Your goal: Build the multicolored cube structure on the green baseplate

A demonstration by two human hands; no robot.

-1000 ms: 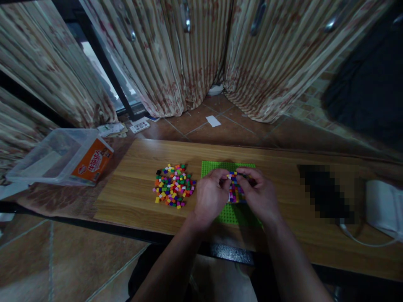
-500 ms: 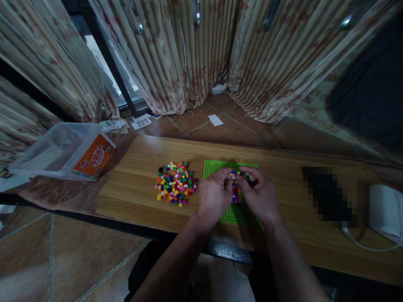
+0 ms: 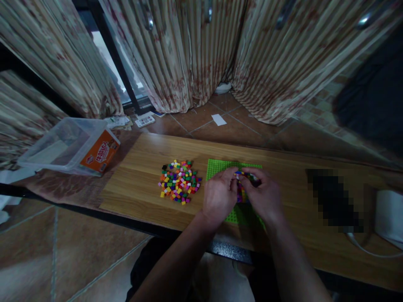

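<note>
Blue and yellow show at the far edge of the cube block [image 3: 242, 195], right where the fingertips [image 3: 233, 170] of both hands meet over it. Through the head camera I see thumbs and forefingers bent inward and drawn close together, touching the block or just above it; whether either pair has a loose cube pinched between its tips I can't make out, since the knuckles cover the contact. The block sits on the green board [image 3: 217, 164], between the 2 hands.

Little has changed over the last second. My view has swung slightly, sliding everything across the picture, and less of the block shows between the hands than before, so I judge they have closed in a touch. The pile of loose cubes [image 3: 179, 183] looks the same to me, which I take to mean the work is staying at that far edge.

Outward from the fingers, the left hand [image 3: 220, 196] lies back up with its wrist bent, its thumb tucked toward the block. Opposite it, the right hand [image 3: 265, 193] slants in, thumb laid across the block. Both forearms reach up from the near edge of the table [image 3: 135, 180]. Left of the board lies the pile; beyond the table's left end stands a clear tub [image 3: 58, 164].
</note>
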